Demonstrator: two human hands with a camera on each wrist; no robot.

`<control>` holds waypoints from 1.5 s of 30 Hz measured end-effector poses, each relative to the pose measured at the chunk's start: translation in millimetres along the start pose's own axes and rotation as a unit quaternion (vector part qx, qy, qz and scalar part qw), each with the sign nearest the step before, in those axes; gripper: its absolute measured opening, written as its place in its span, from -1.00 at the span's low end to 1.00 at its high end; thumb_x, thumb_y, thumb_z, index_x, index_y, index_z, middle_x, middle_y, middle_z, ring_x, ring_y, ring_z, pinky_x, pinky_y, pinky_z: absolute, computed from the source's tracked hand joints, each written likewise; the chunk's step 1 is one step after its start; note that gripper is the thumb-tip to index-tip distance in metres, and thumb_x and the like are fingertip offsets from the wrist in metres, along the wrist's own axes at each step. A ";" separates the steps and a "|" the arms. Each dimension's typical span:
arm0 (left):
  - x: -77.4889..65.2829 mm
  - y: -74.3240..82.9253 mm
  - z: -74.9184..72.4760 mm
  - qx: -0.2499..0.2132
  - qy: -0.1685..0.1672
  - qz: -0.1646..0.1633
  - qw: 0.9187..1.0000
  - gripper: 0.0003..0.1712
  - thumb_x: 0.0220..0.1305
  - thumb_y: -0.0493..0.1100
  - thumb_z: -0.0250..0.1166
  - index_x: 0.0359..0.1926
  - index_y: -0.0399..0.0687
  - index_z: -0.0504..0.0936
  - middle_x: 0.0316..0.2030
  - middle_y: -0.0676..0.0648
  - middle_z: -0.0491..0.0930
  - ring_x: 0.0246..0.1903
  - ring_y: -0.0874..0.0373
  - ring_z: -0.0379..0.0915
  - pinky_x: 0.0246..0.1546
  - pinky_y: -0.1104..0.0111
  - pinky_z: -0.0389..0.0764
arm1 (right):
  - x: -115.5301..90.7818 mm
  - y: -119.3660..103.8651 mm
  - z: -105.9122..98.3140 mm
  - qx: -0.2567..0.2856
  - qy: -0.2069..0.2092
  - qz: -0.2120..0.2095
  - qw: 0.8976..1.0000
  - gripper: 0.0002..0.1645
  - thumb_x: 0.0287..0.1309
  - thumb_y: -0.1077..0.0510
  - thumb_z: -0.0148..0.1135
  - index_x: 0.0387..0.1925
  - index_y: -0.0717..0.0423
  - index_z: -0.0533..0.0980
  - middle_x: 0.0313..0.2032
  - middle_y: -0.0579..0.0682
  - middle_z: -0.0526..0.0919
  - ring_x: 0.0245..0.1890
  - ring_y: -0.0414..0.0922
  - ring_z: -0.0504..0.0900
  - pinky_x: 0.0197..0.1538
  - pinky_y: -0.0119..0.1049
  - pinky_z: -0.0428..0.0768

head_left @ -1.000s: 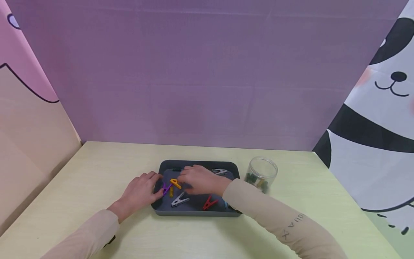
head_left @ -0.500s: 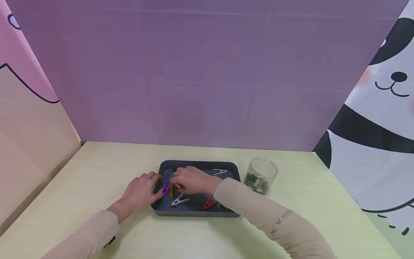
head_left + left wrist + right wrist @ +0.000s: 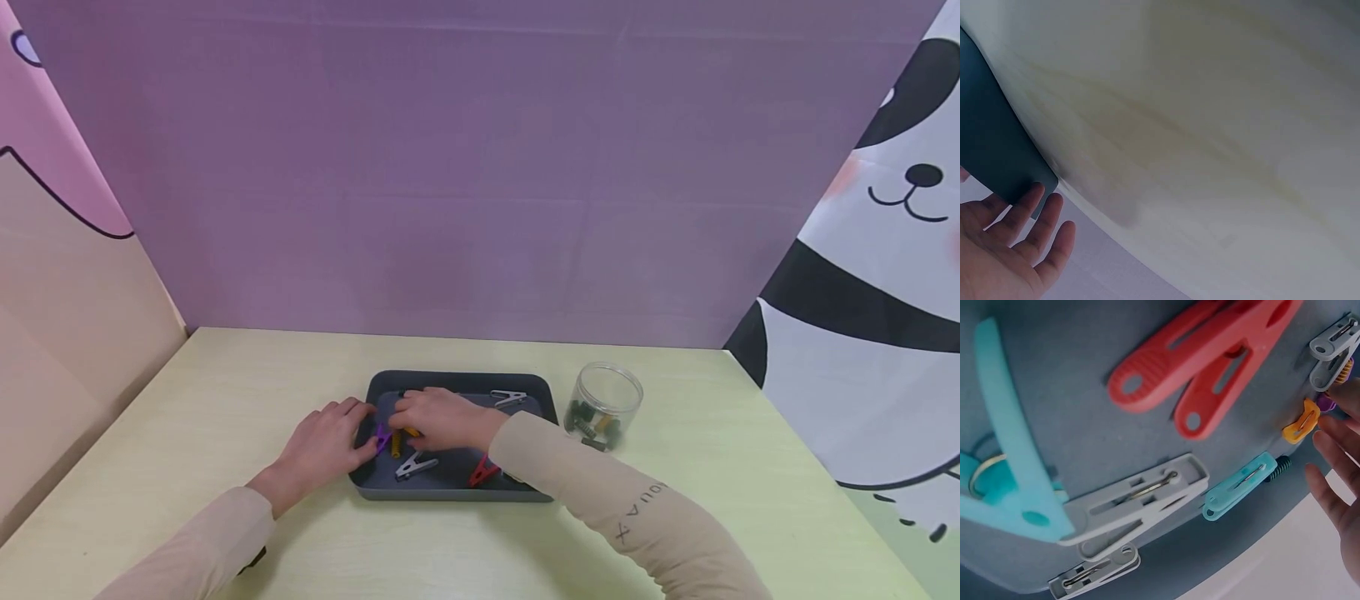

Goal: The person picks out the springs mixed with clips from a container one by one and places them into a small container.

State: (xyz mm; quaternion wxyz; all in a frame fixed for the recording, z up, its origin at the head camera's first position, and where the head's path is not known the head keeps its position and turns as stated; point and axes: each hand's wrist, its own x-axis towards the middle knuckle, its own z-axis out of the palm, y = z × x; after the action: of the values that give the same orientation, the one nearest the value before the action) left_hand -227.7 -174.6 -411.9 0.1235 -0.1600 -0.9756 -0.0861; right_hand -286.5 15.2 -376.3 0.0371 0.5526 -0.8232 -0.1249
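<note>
A dark grey tray [image 3: 457,495] on the table holds spring clothespins and small coil springs. My left hand [image 3: 322,446] rests at its left rim, thumb and forefinger over the edge near a purple clothespin [image 3: 382,437]. In the left wrist view its other fingers [image 3: 1044,228] lie loosely against the outer wall. My right hand [image 3: 442,419] reaches into the left part, fingertips right at a yellow spring [image 3: 396,444] and an orange clothespin [image 3: 1302,422]. I cannot tell whether they pinch the spring.
In the tray are grey [image 3: 415,467], red [image 3: 483,472] and light blue [image 3: 1240,485] clothespins and a dark spring [image 3: 1279,467]. A clear open jar [image 3: 604,404] holding several springs stands right of the tray. A purple cloth [image 3: 450,167] closes off the back.
My right hand has moved left across the tray, over the orange clothespin to the yellow spring. The left hand has stayed at the rim.
</note>
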 end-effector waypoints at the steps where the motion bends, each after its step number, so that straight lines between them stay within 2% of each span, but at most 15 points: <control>1: 0.0 0.1 -0.3 -0.001 0.000 0.000 1.000 -0.47 0.05 0.14 0.25 -0.05 -0.10 0.53 -0.11 -0.06 0.54 -0.17 0.03 0.48 -0.21 0.18 0.56 | 0.4 -0.2 -0.1 -0.001 -0.001 -0.001 1.000 -0.72 0.10 -0.06 0.21 -0.11 -0.20 0.52 -0.17 -0.24 0.58 -0.18 -0.25 0.45 -0.17 -0.43 0.49; 16: -1.1 1.2 -2.7 0.000 0.005 0.006 1.000 -0.47 0.05 0.12 0.26 -0.05 -0.13 0.53 -0.14 -0.08 0.55 -0.22 0.03 0.49 -0.24 0.18 0.57 | 3.4 -5.4 1.0 -0.011 0.003 -0.016 1.000 -0.72 0.10 0.02 0.22 -0.10 -0.23 0.54 -0.16 -0.23 0.56 -0.13 -0.25 0.45 -0.15 -0.42 0.51; 29: -1.0 1.2 -2.2 0.000 -0.003 0.002 1.000 -0.47 0.06 0.12 0.25 -0.04 -0.13 0.52 -0.13 -0.07 0.54 -0.19 0.04 0.48 -0.21 0.18 0.57 | 6.0 -6.6 1.9 -0.021 -0.004 -0.015 1.000 -0.76 0.08 0.00 0.24 -0.16 -0.23 0.57 -0.18 -0.23 0.55 -0.16 -0.26 0.44 -0.18 -0.44 0.49; 45: -1.9 1.8 -3.5 0.002 0.006 0.011 1.000 -0.48 0.06 0.11 0.26 -0.05 -0.15 0.52 -0.13 -0.09 0.55 -0.21 0.03 0.49 -0.23 0.19 0.58 | 6.2 -4.1 2.0 -0.021 0.001 -0.017 1.000 -0.76 0.08 -0.01 0.24 -0.16 -0.20 0.57 -0.19 -0.24 0.55 -0.17 -0.26 0.45 -0.17 -0.45 0.49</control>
State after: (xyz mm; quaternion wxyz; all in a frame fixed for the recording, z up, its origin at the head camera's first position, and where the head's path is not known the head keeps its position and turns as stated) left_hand -224.5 -174.2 -408.9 0.1307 -0.1699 -0.9732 -0.0834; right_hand -285.6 8.4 -379.7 0.0479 0.5656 -0.8109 -0.1421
